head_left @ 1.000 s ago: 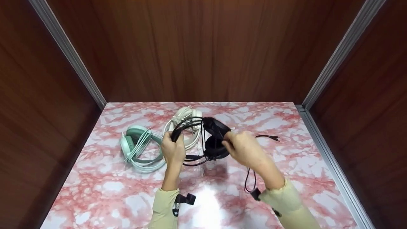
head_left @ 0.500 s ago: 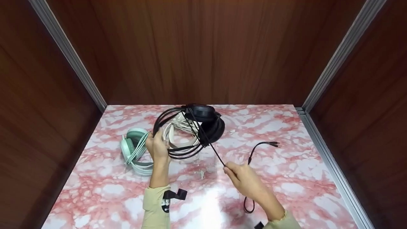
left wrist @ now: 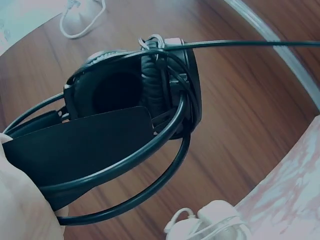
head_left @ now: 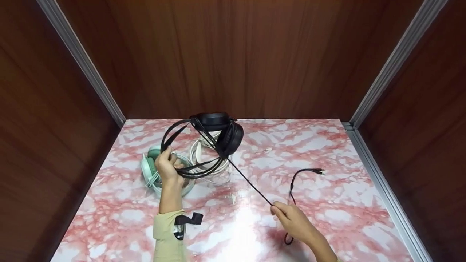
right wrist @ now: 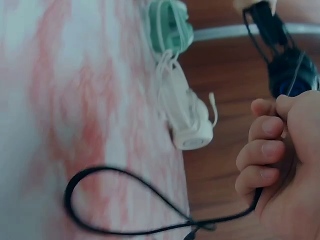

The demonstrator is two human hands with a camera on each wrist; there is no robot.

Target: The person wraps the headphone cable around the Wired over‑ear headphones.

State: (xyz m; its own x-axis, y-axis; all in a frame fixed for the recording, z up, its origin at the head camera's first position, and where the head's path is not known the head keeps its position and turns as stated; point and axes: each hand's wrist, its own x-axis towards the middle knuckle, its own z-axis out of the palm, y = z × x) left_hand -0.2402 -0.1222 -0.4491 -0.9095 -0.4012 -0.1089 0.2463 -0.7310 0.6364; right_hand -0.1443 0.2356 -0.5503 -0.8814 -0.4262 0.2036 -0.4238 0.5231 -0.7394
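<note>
My left hand grips the headband of black over-ear headphones, raised above the table with the ear cups facing away to the right. The headband's dark strap and twin outer tubes fill much of the left wrist view. Between thumb and forefinger, my right hand pinches the headphones' thin black cable, which runs taut from the lower ear cup. Its other fingers curl in, and the cable leaves below them in a loose loop. The forked plug end shows beyond the right hand.
Mint-green headphones with a bundled cable lie at the left, partly behind the left hand. White headphones with a wound cable lie beside them, behind the black pair. Brown wood-grain walls enclose the red-and-white marbled table.
My left hand has carried the black headphones leftward. My right hand has gone from the ear cups down to the right, drawing the cable out straight.
</note>
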